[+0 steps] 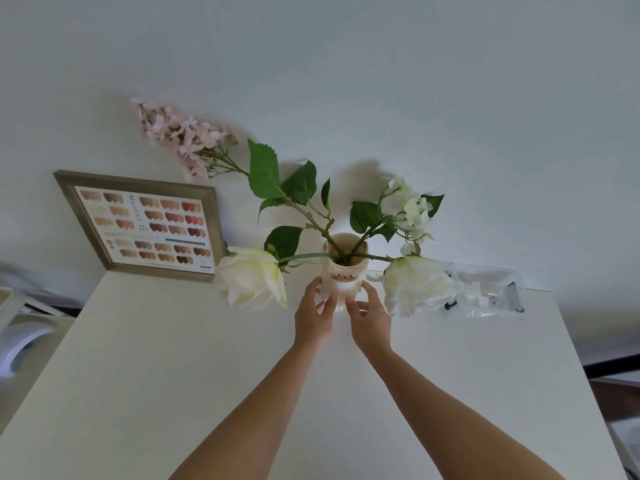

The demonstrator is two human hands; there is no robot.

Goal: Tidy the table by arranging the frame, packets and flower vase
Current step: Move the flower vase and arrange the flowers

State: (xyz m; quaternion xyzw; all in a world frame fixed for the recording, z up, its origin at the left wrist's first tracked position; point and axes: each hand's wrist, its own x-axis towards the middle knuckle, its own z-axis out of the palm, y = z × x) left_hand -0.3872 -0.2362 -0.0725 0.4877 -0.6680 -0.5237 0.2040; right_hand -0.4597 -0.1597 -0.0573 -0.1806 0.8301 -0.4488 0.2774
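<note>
The white table (173, 375) carries a cat-faced vase (343, 271) between the fingers (329, 301), a frame (145, 226) far to their left, clear packets (488, 292) to their right.

Both forearms are bare, sleeveless, and the hands (343, 315) ungloved.

Cream cat-faced vase (343, 271), white roses (251, 277)

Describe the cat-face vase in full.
The vase is a small cream pot, ceramic by its look, with a drawn cat face and whiskers. It stands upright at the table's far edge near the wall, holding artificial-looking flowers. The left hand and right hand cup its base.
</note>
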